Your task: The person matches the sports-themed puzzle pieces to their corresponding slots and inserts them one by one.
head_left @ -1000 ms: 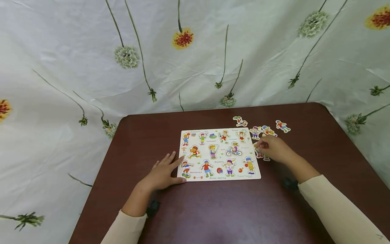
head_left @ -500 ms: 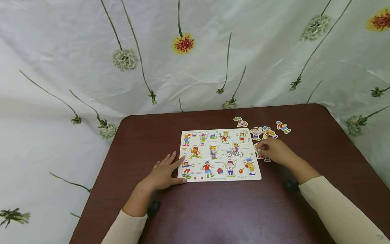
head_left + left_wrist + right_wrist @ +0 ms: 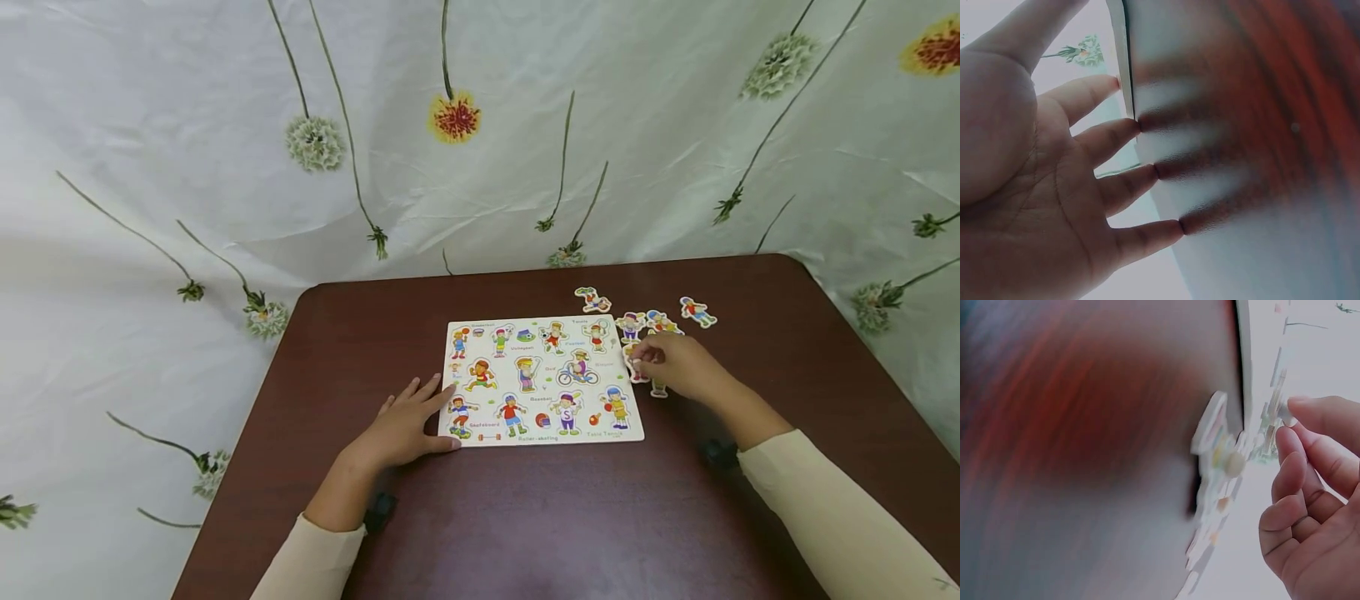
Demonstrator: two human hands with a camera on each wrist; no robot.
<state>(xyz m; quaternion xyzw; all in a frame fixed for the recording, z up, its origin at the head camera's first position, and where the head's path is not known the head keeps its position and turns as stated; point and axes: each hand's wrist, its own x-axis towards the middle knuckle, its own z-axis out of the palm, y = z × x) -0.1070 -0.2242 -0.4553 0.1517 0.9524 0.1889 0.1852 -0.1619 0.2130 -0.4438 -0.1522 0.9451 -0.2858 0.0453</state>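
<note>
Dark reddish-brown and softly shining, the worktop point(image 3: 570, 517) is running from the near side toward the far edge. Pale sleeves point(image 3: 840, 525) are showing at near left and near right, with dark devices point(image 3: 380, 510) sitting beneath the wrists. At left, the left hand point(image 3: 403, 429) is lying loose, fingers spread, its thumb and index finger touching the left edge of the puzzle board point(image 3: 633, 425). That board is lying flat in the middle, showing rows of children at sports. Just beside its right edge, the right hand point(image 3: 682, 367) is pinching a puzzle piece point(image 3: 635, 372) by its knob; whether it is touching the wood, I cannot tell. Another piece point(image 3: 658, 390) is lying partly hidden under that hand. Farther back, a purple-trousered piece point(image 3: 630, 326) and a blue-capped piece point(image 3: 663, 322) are lying close together. Beyond, a small figure point(image 3: 592, 300) is lying left and a blue-trousered figure point(image 3: 698, 312) right. Behind everything, white flowered cloth point(image 3: 495, 183) is hanging.
</note>
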